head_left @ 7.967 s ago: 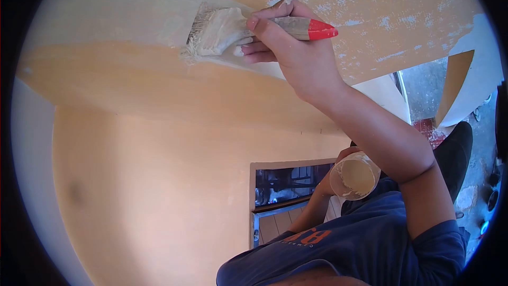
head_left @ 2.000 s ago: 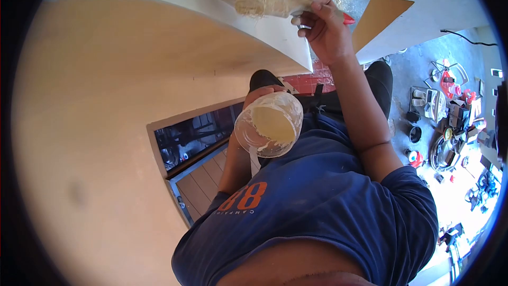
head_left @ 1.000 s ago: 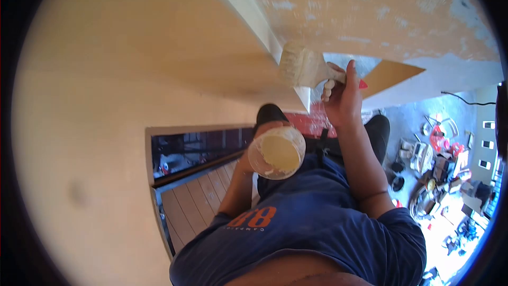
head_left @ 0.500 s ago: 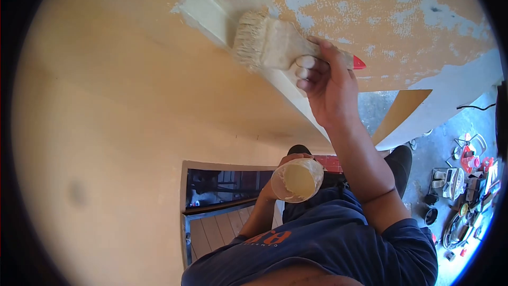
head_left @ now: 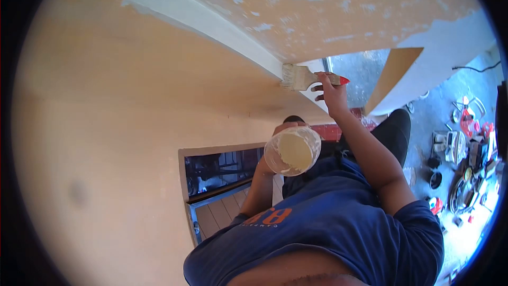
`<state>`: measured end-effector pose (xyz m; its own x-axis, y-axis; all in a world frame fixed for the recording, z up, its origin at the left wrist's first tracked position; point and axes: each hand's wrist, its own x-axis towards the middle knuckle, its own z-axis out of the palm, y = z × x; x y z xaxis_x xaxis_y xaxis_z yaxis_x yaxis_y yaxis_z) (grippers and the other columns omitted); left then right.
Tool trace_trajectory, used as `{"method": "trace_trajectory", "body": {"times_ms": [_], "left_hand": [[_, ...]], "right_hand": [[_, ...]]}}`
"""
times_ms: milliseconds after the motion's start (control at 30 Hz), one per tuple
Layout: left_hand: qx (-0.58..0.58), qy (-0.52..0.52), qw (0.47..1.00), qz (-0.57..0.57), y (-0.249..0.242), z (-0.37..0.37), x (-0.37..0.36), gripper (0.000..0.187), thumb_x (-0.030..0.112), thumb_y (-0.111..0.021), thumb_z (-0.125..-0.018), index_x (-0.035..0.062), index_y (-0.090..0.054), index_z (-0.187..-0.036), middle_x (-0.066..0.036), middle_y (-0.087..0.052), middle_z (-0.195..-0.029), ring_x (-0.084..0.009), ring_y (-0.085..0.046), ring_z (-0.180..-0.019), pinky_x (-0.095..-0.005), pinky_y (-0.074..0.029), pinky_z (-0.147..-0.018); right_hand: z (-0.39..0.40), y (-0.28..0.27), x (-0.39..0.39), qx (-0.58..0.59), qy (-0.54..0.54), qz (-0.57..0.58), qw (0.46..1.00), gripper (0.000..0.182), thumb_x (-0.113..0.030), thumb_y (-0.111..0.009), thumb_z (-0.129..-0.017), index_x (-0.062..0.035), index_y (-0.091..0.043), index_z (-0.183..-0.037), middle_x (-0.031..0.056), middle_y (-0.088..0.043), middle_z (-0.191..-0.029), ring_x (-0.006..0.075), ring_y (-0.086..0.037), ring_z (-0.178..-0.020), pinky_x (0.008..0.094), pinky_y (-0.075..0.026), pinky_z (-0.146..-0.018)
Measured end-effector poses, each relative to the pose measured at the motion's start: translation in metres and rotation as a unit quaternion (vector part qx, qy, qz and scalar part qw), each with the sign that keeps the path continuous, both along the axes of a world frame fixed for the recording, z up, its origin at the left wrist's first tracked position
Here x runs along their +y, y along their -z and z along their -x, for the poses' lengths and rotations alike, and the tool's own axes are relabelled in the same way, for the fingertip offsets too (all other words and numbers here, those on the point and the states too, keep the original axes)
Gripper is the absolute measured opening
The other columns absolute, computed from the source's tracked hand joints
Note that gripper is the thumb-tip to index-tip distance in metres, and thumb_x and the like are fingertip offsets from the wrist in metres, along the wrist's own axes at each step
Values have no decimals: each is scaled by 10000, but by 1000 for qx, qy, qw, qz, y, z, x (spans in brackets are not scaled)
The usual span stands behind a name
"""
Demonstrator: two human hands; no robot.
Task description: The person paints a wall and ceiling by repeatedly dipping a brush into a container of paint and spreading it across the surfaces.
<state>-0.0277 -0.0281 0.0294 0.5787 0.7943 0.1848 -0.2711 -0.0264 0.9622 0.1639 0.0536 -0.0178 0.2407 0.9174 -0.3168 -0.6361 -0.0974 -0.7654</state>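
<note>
My right hand (head_left: pixel 332 95) is closed around the handle of a wide, paint-crusted paintbrush (head_left: pixel 302 78) with a red handle tip. Its bristles touch the lower end of a pale strip (head_left: pixel 211 24) along the corner between two wall surfaces. In front of my body, my left hand (head_left: pixel 288 126) grips a clear plastic tub (head_left: pixel 272 152), its fingers partly hidden behind it. Cream-coloured paint (head_left: pixel 296 152) lies in the tub and smears its inner wall.
A tan wall (head_left: pixel 121 95) fills the left side, with a framed opening (head_left: pixel 182 180) low in it. Patchy white and orange covers the upper surface (head_left: pixel 338 16). Down on the floor at the right lie several tools, black pots (head_left: pixel 435 180) and other clutter. A dark cable (head_left: pixel 476 69) sticks out nearby.
My right hand has drawn the brush down the corner, toward my body and away from the camera. The view has shifted, and the tub sits slightly higher in the picture.
</note>
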Motion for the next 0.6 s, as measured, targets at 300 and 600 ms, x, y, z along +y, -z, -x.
{"method": "trace_trajectory", "body": {"times_ms": [300, 600], "left_hand": [[9, 6, 951, 310, 32, 24, 4, 870, 150, -889, -476, 103, -464, -1233, -204, -493, -1216, -281, -558, -1042, -384, -519, -837], [-30, -37, 990, 131, -8, -7, -5, 516, 216, -717, -725, 45, -514, -1168, -203, -538, -1166, -283, -610, -939, -385, -564, -719]], "right_hand": [[-21, 28, 14, -121, 15, 38, 992, 257, -195, -629, -836, 49, -610, -915, 114, -645, -782, 161, -642, -601, 265, -555, -530], [-2, -76, 24, -211, -32, -50, 976, 257, -234, -621, -792, 4, -624, -693, 88, -630, -580, 145, -632, -523, 273, -489, -517]]}}
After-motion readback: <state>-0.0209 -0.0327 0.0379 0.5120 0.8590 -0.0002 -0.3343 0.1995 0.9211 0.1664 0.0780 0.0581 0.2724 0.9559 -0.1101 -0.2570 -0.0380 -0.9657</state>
